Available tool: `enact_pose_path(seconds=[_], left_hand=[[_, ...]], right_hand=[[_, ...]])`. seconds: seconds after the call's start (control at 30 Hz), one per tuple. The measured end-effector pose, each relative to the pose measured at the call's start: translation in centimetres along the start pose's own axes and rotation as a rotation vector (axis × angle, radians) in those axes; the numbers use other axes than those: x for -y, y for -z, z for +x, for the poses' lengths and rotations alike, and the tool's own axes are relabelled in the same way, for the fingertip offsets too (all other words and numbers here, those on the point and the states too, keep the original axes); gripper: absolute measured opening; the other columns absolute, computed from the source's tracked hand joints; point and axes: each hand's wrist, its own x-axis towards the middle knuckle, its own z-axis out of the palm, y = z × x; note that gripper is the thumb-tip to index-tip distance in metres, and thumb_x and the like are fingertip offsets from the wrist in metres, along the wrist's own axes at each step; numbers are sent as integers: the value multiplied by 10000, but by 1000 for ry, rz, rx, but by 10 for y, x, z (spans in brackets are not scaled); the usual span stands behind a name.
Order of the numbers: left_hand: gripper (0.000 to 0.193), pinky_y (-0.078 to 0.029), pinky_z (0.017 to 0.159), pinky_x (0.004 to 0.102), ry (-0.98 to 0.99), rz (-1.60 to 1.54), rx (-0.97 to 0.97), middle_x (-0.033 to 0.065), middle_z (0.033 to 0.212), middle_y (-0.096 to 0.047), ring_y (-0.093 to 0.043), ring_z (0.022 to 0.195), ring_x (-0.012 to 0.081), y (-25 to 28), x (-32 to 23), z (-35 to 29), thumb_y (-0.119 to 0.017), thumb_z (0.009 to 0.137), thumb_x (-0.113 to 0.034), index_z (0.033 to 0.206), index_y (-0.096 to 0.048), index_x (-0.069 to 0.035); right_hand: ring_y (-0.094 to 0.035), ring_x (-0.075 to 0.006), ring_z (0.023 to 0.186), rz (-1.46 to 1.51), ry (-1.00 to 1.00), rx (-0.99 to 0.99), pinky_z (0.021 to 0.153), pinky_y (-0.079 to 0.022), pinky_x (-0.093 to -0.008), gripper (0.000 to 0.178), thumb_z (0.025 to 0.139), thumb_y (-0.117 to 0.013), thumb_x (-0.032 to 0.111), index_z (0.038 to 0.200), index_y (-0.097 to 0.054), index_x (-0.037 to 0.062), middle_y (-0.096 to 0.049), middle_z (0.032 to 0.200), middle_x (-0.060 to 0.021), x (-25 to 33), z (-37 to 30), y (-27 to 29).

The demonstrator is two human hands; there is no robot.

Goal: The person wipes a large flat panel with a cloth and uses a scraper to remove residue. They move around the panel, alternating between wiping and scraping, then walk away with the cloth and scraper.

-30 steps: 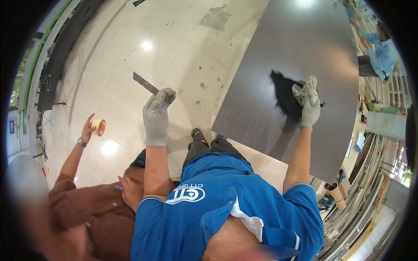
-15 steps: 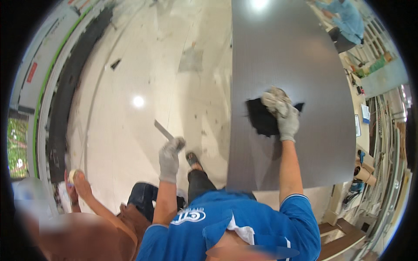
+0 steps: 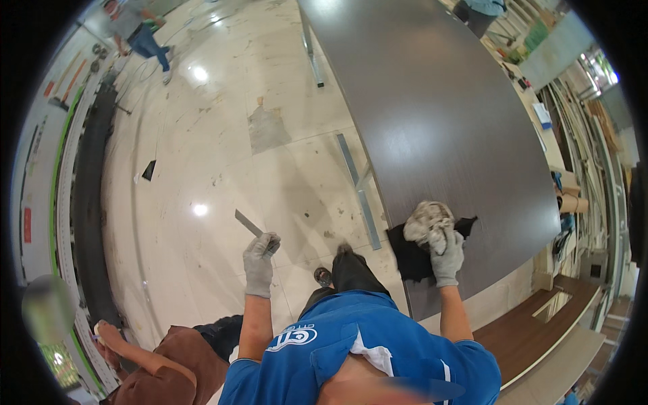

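Observation:
My left hand (image 3: 261, 260), in a grey work glove, is closed around one end of a thin flat metal strip (image 3: 248, 223), perhaps a scraper blade. It is held above the floor, left of the table. My right hand (image 3: 446, 258), gloved too, grips a crumpled, stained whitish rag (image 3: 430, 221). Under the rag a black cloth (image 3: 409, 256) spreads over the near end of a large dark grey-brown panel (image 3: 466, 115). The rag and fingers cover the cloth's middle, and its corners stick out on both sides.
Close on my left, a person in a brown shirt (image 3: 182, 368) holds something small. Another person (image 3: 138, 34) stands far left; a third (image 3: 480, 13) is beyond the panel. Metal table legs (image 3: 361, 192) stand along the panel's left side. A brown board with a cutout (image 3: 520, 337) lies at right.
The view has shifted, so more floor, the table legs and the far-left person show. The rag and black cloth now lie nearer the panel's near end. Both hands keep their hold.

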Motion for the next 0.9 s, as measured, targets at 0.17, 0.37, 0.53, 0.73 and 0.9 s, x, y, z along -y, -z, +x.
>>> enact_pose_path(seconds=[0.17, 0.37, 0.53, 0.73, 0.9], left_hand=[[219, -566, 906, 388, 12, 0, 145, 120, 996, -726, -714, 948, 241, -38, -23, 81, -614, 989, -168, 1046, -692, 29], [229, -571, 898, 359, 1, 43, 37, 137, 971, -727, -716, 913, 220, -81, -94, 210, -601, 999, -141, 1041, -705, 59], [217, -570, 893, 373, -73, 94, 50, 116, 977, -726, -712, 921, 224, -106, -132, 281, -620, 987, -164, 1034, -701, 32], [209, -570, 869, 347, -5, 129, -97, 115, 990, -717, -702, 917, 207, -60, -150, 353, -628, 988, -159, 1076, -689, 21], [234, -560, 871, 348, 52, 117, -160, 97, 1004, -705, -694, 903, 204, -14, -160, 450, -661, 974, -199, 1080, -672, 9]], right_hand=[[-610, -404, 1110, -68, -153, -279, 921, -523, -464, 540, 876, -719, 281, 1366, -536, 150, -554, 1275, -163, -2, 82, -22], [-665, -360, 1052, -133, -391, -295, 851, -568, -465, 482, 922, -654, 399, 1333, -551, 168, -592, 1263, -150, 92, 332, -51], [-703, -343, 855, 93, 344, 297, 763, -586, -444, 394, 812, -727, 223, 1179, -615, 135, -678, 1030, -167, 327, 388, -127], [-643, -371, 1087, 537, 322, -188, 936, -534, -445, 473, 891, -705, 239, 1333, -585, 121, -638, 1199, -170, 314, 447, -124], [-633, -369, 1118, 37, -529, -235, 939, -527, -485, 474, 963, -624, 427, 1331, -591, 130, -615, 1271, -160, 264, 543, -119]])
